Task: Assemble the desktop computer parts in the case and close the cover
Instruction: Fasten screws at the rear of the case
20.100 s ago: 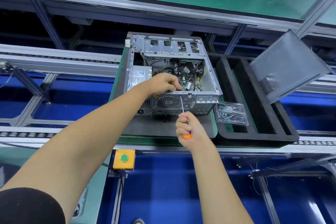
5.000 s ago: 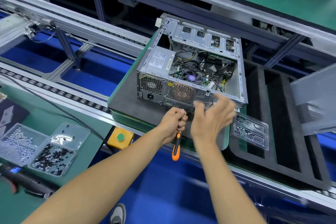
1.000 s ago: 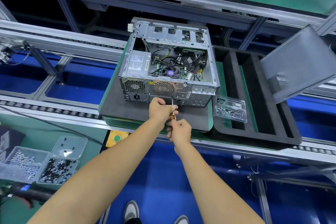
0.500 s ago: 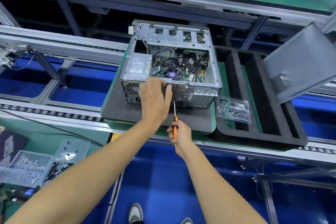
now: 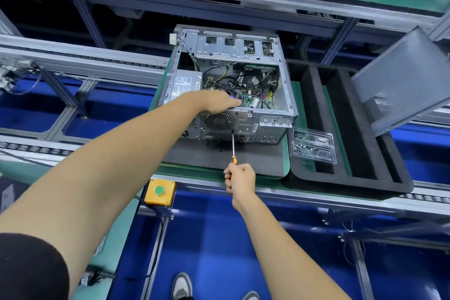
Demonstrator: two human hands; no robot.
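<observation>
The open metal computer case (image 5: 287, 95) lies on a dark foam mat (image 5: 255, 161), its rear panel facing me. Inside it are a power supply (image 5: 185, 83), cables and a green motherboard (image 5: 258, 100). My left hand (image 5: 216, 102) reaches over the rear edge into the case, with its fingers curled down over the cooler fan; what they hold is hidden. My right hand (image 5: 239, 178) grips the orange handle of a screwdriver (image 5: 233, 146), whose tip touches the rear panel just below the fan grille. The grey side cover (image 5: 399, 80) leans at the right.
A black foam tray (image 5: 360, 178) with long slots sits right of the case, and a clear plastic screw box (image 5: 313, 145) lies on its near left part. A yellow box with a green button (image 5: 159, 191) hangs under the conveyor edge. My shoes show below.
My left hand has moved from the rear panel up over the edge and into the case. My right hand has drawn back slightly, and the screwdriver tip now rests on the rear panel.
</observation>
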